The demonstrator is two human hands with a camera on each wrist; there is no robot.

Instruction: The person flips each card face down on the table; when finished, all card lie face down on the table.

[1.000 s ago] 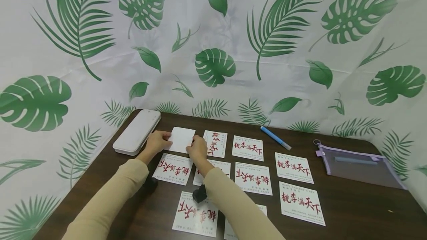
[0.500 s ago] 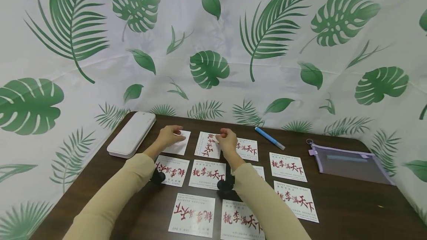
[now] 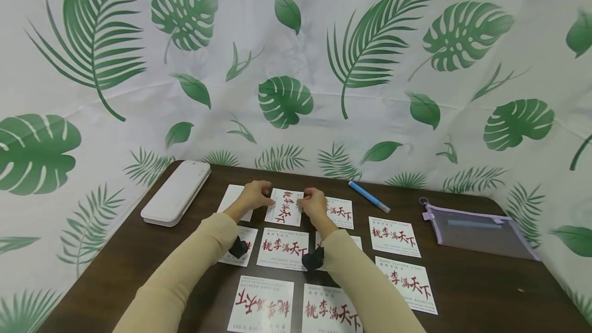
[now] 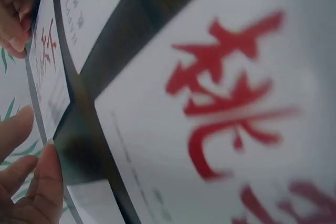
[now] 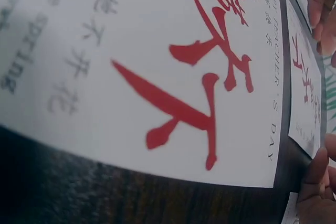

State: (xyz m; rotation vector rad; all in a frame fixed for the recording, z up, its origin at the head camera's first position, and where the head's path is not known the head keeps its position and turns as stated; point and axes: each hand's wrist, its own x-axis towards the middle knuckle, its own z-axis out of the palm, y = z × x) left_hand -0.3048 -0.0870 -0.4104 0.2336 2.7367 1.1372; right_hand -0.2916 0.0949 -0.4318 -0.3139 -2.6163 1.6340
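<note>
A white card [image 3: 283,207] with red Chinese characters lies sideways in the back row, between my two hands. At its left edge is my left hand [image 3: 252,196]; in the left wrist view the left thumb [image 4: 48,169] touches the card's near corner while the index finger stands apart from it. My right hand [image 3: 315,205] pinches the card's right edge, its thumb [image 5: 316,163] at the corner in the right wrist view. Left of them lies a blank white card [image 3: 229,199], partly covered by the left hand. The printed card [image 3: 339,214] on the right is partly hidden by the right hand.
Several similar printed cards lie in rows nearer me, such as the middle card [image 3: 283,261]. A white case [image 3: 177,192] is at the back left of the dark table [image 3: 485,292]. A blue pen [image 3: 369,197] and a purple mesh pouch [image 3: 481,230] lie toward the right.
Both hands have let go of the blank card and moved right to the sideways printed card, the right hand first, then the left. The blank card stays on the table.
</note>
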